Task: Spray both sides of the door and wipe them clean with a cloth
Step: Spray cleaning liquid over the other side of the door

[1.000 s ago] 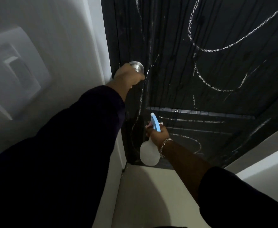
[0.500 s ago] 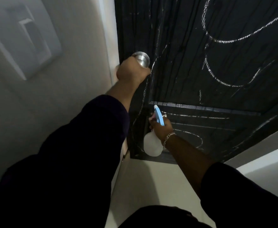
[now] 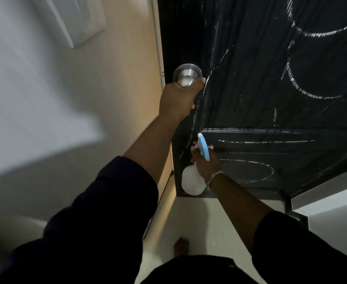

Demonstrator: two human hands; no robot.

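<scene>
A dark door, streaked with white chalk-like loops and lines, fills the upper right of the head view, its latch edge standing apart from the pale frame with a black gap between them. The left hand is clenched on the door at that edge, fingers wrapped around behind it just beneath the round metal knob, which rises directly above the knuckles. Lower on the panel, the right hand grasps a spray bottle by its neck, fingers curled about the blue trigger head; the nozzle points up and left of the fingertips, close to the door face, and the translucent white body hangs below the palm, in front of the door's bottom corner. A chain bracelet circles the right wrist just behind the hand. Both forearms emerge from dark sleeves. Left of the left-hand fingers runs a cream wall carrying a blurred white raised panel at top. Beneath both hands lies a pale floor, where a bare foot shows near the bottom edge.
</scene>
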